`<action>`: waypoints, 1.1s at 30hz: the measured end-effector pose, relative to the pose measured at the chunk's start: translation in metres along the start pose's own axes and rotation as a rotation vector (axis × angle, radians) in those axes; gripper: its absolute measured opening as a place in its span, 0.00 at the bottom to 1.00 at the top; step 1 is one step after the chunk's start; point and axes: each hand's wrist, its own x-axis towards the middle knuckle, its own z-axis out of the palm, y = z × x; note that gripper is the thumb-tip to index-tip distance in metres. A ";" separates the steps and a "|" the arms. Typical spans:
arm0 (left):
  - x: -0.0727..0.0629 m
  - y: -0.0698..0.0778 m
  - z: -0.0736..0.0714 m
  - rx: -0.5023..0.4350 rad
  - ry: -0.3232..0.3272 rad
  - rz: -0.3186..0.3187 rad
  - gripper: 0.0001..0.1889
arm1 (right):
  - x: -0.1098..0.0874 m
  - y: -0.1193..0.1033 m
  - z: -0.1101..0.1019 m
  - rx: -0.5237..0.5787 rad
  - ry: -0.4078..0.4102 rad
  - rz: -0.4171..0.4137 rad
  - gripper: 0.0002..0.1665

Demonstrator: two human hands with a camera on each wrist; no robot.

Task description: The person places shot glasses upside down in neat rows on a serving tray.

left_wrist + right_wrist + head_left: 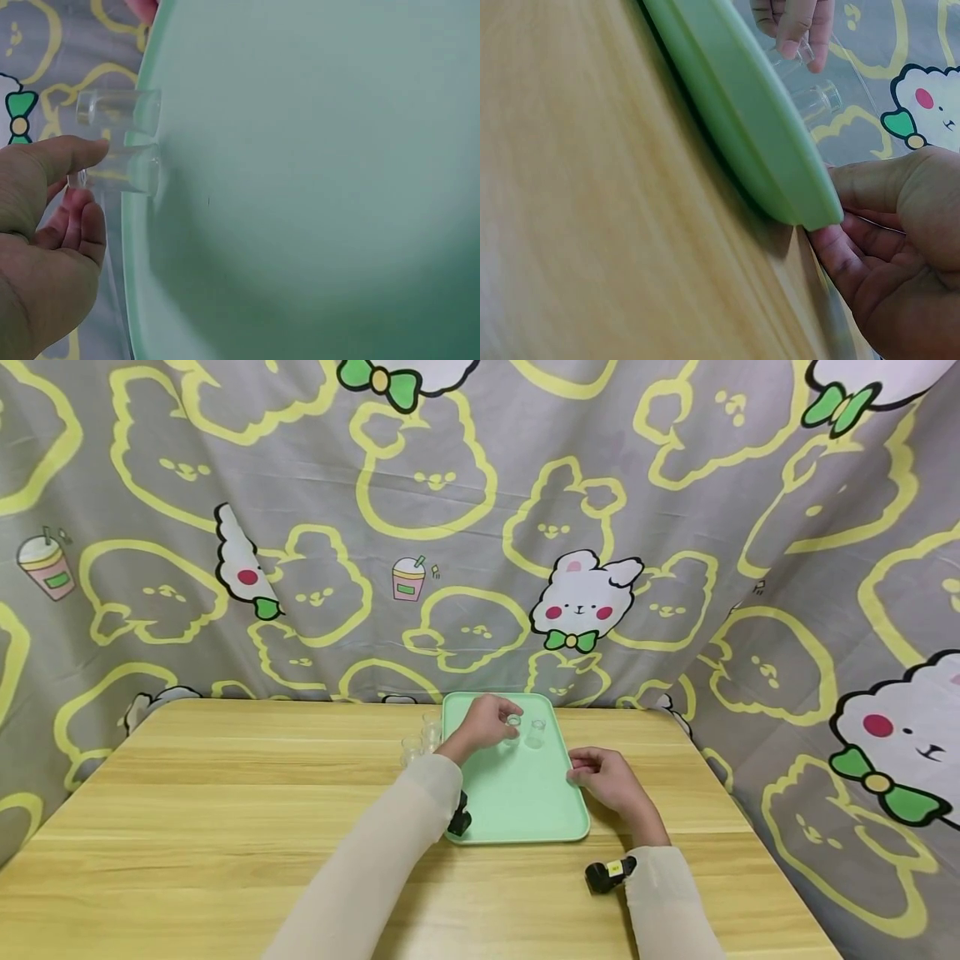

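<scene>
A light green tray (517, 797) lies on the wooden table. Two small clear glasses stand upright near its far end, side by side. My left hand (486, 723) reaches over the tray and pinches the rim of the left glass (135, 171) between thumb and fingers. Just beside it is the other glass (536, 734), untouched. At the tray's right edge my right hand (611, 779) grips the rim. The right wrist view shows the thumb of that hand (907, 240) on top and the fingers underneath.
Several more clear glasses (411, 748) stand on the table (225, 827) just left of the tray, partly hidden by the left forearm. A patterned curtain (465, 485) hangs behind the table and along its right side.
</scene>
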 end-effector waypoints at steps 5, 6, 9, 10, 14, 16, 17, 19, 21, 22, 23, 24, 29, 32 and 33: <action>0.000 0.001 0.002 0.009 -0.005 -0.007 0.18 | 0.000 0.000 0.000 -0.010 0.005 0.002 0.20; 0.000 0.001 0.003 0.012 -0.003 -0.009 0.18 | 0.000 0.000 0.000 -0.011 0.006 0.001 0.20; 0.000 0.002 0.003 0.017 0.007 -0.020 0.17 | 0.000 -0.001 0.001 -0.010 0.008 0.000 0.20; 0.000 0.002 0.004 0.017 0.010 -0.025 0.17 | 0.001 -0.001 0.001 -0.010 0.006 -0.002 0.20; 0.000 0.002 0.004 0.022 0.015 -0.035 0.16 | 0.001 -0.001 0.001 -0.008 0.003 -0.005 0.20; 0.000 0.002 0.004 0.023 0.013 -0.035 0.17 | 0.001 -0.001 0.001 -0.009 0.005 -0.007 0.20; 0.000 0.002 0.004 0.023 0.012 -0.036 0.17 | 0.001 -0.001 0.001 -0.007 0.005 -0.008 0.20; 0.000 0.002 0.005 0.022 0.009 -0.041 0.18 | 0.001 0.000 0.001 -0.002 0.005 -0.009 0.20; 0.000 0.003 0.005 0.022 0.009 -0.046 0.18 | 0.000 0.001 0.001 0.000 0.003 -0.012 0.20; 0.000 0.003 0.005 0.022 0.010 -0.047 0.18 | 0.000 0.001 0.002 0.003 0.001 -0.012 0.20; 0.000 0.002 0.005 0.024 0.008 -0.048 0.18 | 0.000 0.001 0.002 0.005 0.001 -0.011 0.20; 0.001 0.002 0.005 0.024 0.008 -0.047 0.18 | 0.000 0.001 0.002 0.007 0.000 -0.010 0.20; 0.002 0.002 0.003 0.046 -0.002 -0.031 0.19 | 0.001 0.002 0.001 0.004 0.001 -0.003 0.21; 0.002 0.003 -0.002 0.073 -0.009 -0.014 0.20 | 0.002 0.002 0.001 0.003 0.000 -0.001 0.21; 0.002 0.003 -0.004 0.081 -0.011 -0.006 0.20 | 0.002 0.002 0.001 0.002 0.000 -0.001 0.21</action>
